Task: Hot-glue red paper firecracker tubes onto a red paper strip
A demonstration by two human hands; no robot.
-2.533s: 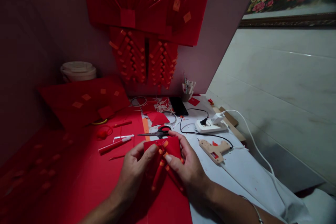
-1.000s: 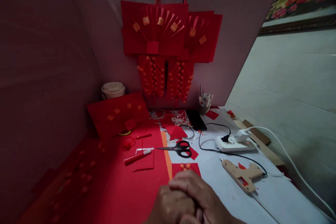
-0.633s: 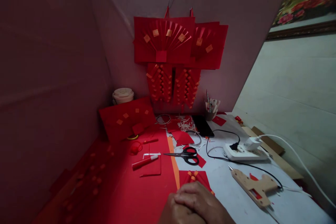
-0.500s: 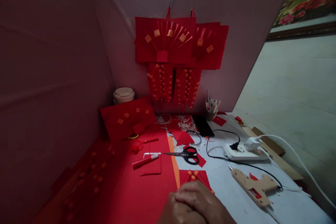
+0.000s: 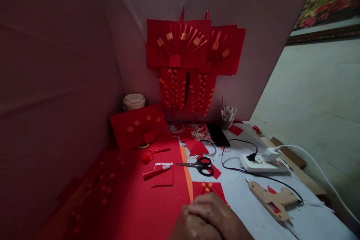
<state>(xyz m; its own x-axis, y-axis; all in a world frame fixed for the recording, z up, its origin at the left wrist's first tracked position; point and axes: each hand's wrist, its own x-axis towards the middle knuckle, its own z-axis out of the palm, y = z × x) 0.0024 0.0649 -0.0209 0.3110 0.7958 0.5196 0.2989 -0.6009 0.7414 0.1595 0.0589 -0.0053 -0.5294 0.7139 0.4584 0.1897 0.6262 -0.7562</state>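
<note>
At the bottom centre my right hand [image 5: 218,213] lies over my left hand [image 5: 191,223], both with curled fingers and pressed together. Anything inside them is hidden. They partly cover a red card [image 5: 218,190] bearing red paper rolls with orange ends [image 5: 206,188], just beyond my knuckles. Black-handled scissors [image 5: 201,165] lie past that card, blades pointing left. To the left of the scissors rests a red marker-like tube with a white end [image 5: 156,172], on a large red sheet [image 5: 149,210]. A beige hot glue gun [image 5: 270,198] lies to the right of my hands.
A white power strip [image 5: 263,163] with cables sits at the right. Behind are a black phone [image 5: 218,135], white paper scraps [image 5: 200,134] and a cup of tools [image 5: 225,123]. Red paper fan decorations [image 5: 178,43] hang against the back panel [image 5: 129,45]. A white lidded tub [image 5: 134,101] stands back left.
The view has shifted very slightly. My hands stay pressed together in the same place, and the things on the table have not moved.
</note>
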